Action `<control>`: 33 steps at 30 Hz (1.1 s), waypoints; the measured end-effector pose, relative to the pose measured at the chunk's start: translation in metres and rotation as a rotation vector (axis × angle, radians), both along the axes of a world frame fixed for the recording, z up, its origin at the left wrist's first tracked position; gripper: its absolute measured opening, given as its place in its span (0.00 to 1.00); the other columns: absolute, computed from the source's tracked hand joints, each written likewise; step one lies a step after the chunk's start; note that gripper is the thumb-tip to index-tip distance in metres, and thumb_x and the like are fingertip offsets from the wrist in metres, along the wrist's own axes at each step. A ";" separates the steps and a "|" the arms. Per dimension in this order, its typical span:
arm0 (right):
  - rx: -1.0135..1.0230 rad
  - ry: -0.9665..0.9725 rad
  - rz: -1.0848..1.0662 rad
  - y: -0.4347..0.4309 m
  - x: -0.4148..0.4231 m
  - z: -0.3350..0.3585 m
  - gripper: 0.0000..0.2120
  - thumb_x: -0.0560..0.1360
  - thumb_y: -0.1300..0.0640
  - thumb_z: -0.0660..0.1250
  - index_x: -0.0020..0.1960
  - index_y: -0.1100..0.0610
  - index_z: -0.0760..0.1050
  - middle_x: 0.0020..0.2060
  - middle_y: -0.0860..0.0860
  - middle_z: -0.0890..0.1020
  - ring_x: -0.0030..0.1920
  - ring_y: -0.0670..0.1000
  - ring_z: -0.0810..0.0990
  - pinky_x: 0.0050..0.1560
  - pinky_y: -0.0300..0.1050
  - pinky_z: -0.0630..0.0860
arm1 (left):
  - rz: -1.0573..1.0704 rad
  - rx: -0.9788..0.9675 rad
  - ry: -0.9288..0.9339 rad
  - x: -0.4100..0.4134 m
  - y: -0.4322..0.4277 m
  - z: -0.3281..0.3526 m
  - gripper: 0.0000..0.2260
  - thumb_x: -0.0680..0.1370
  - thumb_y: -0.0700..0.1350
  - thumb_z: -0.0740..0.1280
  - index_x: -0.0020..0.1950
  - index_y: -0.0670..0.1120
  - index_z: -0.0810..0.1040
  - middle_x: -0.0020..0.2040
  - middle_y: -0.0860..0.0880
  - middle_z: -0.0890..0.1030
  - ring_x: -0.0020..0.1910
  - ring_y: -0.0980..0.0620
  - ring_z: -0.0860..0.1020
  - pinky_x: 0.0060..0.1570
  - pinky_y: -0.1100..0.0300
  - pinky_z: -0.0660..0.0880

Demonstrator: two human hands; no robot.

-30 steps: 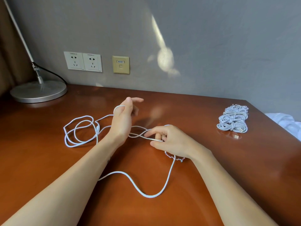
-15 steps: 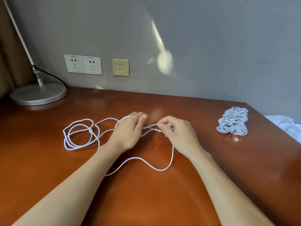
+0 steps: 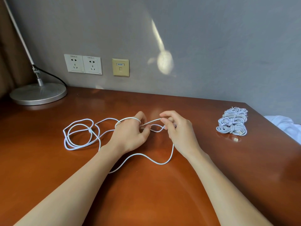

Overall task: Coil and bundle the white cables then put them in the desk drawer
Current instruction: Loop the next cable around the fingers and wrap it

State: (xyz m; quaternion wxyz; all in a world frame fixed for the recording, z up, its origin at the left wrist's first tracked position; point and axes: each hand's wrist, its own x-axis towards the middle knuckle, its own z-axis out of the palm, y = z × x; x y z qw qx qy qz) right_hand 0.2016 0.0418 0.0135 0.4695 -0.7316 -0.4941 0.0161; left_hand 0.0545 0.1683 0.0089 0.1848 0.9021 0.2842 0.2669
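nearest the camera, two bare forearms reach forward over a glossy reddish-brown wooden desk (image 3: 146, 198). between them a slack bend of a long thin white cable (image 3: 160, 164) lies on the desk top, snaking from under the left forearm up to the right hand (image 3: 180, 133). the left hand (image 3: 130, 136) sits knuckles up at mid-desk with one turn of the cable wrapped over the back of its fingers, and its thumb and curled fingers pinch a strand. just beside it, the right hand, fingers curled, pinches the same cable between thumb and forefinger, so short strands cross in the small gap between the two hands. to the left of the left hand the rest of the cable lies in a few loose, uneven loops flat on the desk. well apart, near the desk's right edge, rests a pile of tightly bundled white cables (image 3: 232, 123); a crumpled white cloth (image 3: 284, 123) shows beyond that edge. at the far left stands a round silver lamp base (image 3: 38, 94) with a slanted white stem. on the grey wall behind are two white power sockets (image 3: 83, 64) and a beige data port plate (image 3: 120, 67).
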 end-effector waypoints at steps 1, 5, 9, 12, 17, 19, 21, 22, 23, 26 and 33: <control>0.006 -0.010 -0.001 0.000 0.000 0.001 0.10 0.83 0.52 0.66 0.63 0.47 0.79 0.44 0.41 0.81 0.46 0.42 0.82 0.41 0.28 0.76 | 0.034 0.028 -0.001 0.000 -0.001 0.000 0.07 0.83 0.54 0.64 0.52 0.52 0.71 0.37 0.53 0.78 0.36 0.54 0.78 0.40 0.51 0.80; 0.036 -0.069 0.018 0.000 -0.001 0.001 0.09 0.83 0.52 0.67 0.62 0.47 0.80 0.54 0.41 0.83 0.56 0.41 0.81 0.51 0.24 0.75 | 0.146 0.075 -0.033 -0.001 0.002 -0.001 0.11 0.83 0.57 0.62 0.51 0.51 0.72 0.33 0.52 0.78 0.34 0.52 0.78 0.40 0.50 0.78; 0.055 -0.103 0.015 0.000 0.001 0.000 0.09 0.83 0.55 0.66 0.62 0.48 0.80 0.58 0.40 0.83 0.58 0.40 0.80 0.53 0.23 0.73 | 0.171 0.010 -0.051 -0.001 0.004 -0.001 0.18 0.82 0.63 0.59 0.45 0.50 0.74 0.30 0.51 0.78 0.33 0.51 0.78 0.38 0.53 0.75; 0.022 -0.113 0.017 -0.001 0.004 -0.001 0.10 0.84 0.53 0.65 0.63 0.47 0.79 0.58 0.40 0.83 0.58 0.40 0.80 0.52 0.25 0.74 | 0.148 -0.055 -0.068 -0.003 0.002 0.000 0.23 0.82 0.65 0.56 0.38 0.49 0.74 0.29 0.50 0.77 0.34 0.49 0.78 0.41 0.52 0.75; -0.059 -0.089 0.034 -0.001 0.005 -0.002 0.11 0.85 0.50 0.61 0.63 0.46 0.79 0.57 0.40 0.82 0.55 0.38 0.80 0.50 0.25 0.74 | 0.141 -0.254 -0.190 -0.005 0.007 -0.002 0.32 0.83 0.66 0.50 0.35 0.43 0.76 0.30 0.48 0.77 0.35 0.46 0.78 0.45 0.47 0.75; -0.074 -0.066 0.046 -0.003 0.005 -0.001 0.12 0.86 0.50 0.59 0.62 0.46 0.79 0.55 0.39 0.82 0.54 0.35 0.79 0.48 0.22 0.72 | 0.105 -0.364 -0.267 -0.004 0.011 -0.003 0.33 0.83 0.65 0.49 0.33 0.44 0.77 0.27 0.51 0.76 0.33 0.49 0.76 0.43 0.50 0.73; -0.086 -0.036 0.060 -0.005 0.004 0.000 0.13 0.87 0.47 0.56 0.59 0.46 0.80 0.51 0.38 0.82 0.53 0.35 0.78 0.46 0.23 0.72 | 0.030 -0.461 -0.293 -0.003 0.011 -0.002 0.33 0.86 0.61 0.48 0.32 0.43 0.76 0.22 0.54 0.72 0.28 0.54 0.71 0.40 0.53 0.67; -0.092 -0.020 0.061 -0.005 0.003 0.000 0.14 0.87 0.46 0.55 0.55 0.46 0.79 0.46 0.38 0.81 0.51 0.35 0.78 0.45 0.26 0.73 | -0.018 -0.524 -0.295 -0.002 0.010 0.000 0.33 0.86 0.60 0.48 0.32 0.42 0.75 0.21 0.53 0.69 0.26 0.55 0.67 0.38 0.54 0.65; -0.096 -0.005 0.056 -0.005 0.003 0.000 0.15 0.86 0.44 0.54 0.51 0.45 0.78 0.42 0.38 0.80 0.49 0.37 0.79 0.44 0.31 0.75 | -0.077 -0.598 -0.292 -0.002 0.009 0.001 0.34 0.87 0.60 0.46 0.32 0.41 0.74 0.22 0.52 0.66 0.24 0.55 0.64 0.35 0.55 0.64; -0.102 0.048 0.051 -0.006 0.002 0.001 0.18 0.86 0.41 0.53 0.42 0.45 0.72 0.36 0.42 0.78 0.43 0.45 0.79 0.48 0.49 0.80 | -0.290 -0.834 -0.322 -0.002 0.002 0.005 0.33 0.87 0.57 0.45 0.32 0.39 0.71 0.25 0.46 0.61 0.25 0.51 0.57 0.28 0.59 0.58; -0.127 0.032 -0.031 -0.004 0.005 0.001 0.14 0.86 0.44 0.54 0.48 0.47 0.74 0.40 0.41 0.80 0.42 0.36 0.79 0.39 0.31 0.72 | -0.512 -1.249 -0.587 -0.004 0.006 0.006 0.33 0.85 0.55 0.45 0.27 0.40 0.71 0.25 0.50 0.55 0.26 0.52 0.52 0.32 0.55 0.51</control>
